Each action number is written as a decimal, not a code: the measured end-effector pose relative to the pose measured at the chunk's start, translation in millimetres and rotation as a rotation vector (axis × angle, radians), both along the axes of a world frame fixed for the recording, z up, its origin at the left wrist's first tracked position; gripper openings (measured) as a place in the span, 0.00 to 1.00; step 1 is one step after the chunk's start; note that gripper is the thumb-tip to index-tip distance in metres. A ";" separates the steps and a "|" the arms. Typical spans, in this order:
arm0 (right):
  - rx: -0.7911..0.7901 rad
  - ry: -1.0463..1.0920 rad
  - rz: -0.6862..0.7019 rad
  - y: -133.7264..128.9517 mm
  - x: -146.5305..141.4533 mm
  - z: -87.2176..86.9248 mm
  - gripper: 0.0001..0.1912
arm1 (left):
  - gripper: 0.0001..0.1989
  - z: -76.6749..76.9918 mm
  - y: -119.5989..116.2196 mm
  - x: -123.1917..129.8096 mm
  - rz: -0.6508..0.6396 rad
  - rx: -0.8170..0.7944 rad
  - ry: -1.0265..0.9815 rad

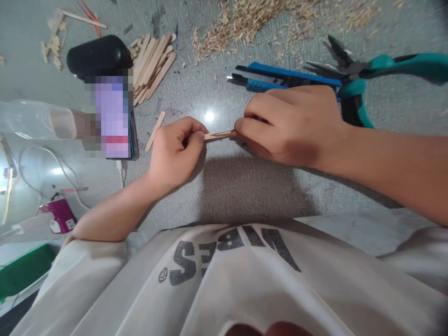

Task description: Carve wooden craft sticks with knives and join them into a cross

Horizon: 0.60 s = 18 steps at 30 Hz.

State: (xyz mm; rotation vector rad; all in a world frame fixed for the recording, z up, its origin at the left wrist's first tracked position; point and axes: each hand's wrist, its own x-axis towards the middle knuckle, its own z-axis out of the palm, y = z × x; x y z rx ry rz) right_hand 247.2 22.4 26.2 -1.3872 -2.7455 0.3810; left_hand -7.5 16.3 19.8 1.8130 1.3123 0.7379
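A narrow wooden craft stick (219, 135) spans the gap between my two hands, low over the grey table. My left hand (178, 149) pinches its left end between thumb and forefinger. At the other end, the fingers of my right hand (283, 123) are closed on the stick, their tips partly hidden. A thin dark line runs along the stick's upper side; whether it is a split or a separate strip I cannot tell. Just beyond my right hand lies a blue utility knife (273, 77). One loose craft stick (155, 131) rests beside my left hand.
Pliers with teal handles (357, 70) lie at the right. Wood shavings (245, 23) spread along the back. A pile of craft sticks (154, 67), a black case (100, 56) and a phone (114, 116) on a white cable (121, 175) occupy the left, near a purple adapter (59, 216).
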 end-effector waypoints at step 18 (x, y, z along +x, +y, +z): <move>-0.007 -0.109 0.040 -4.9 -11.0 15.6 0.35 | 0.07 3.3 7.3 -2.1 -0.026 -0.073 0.019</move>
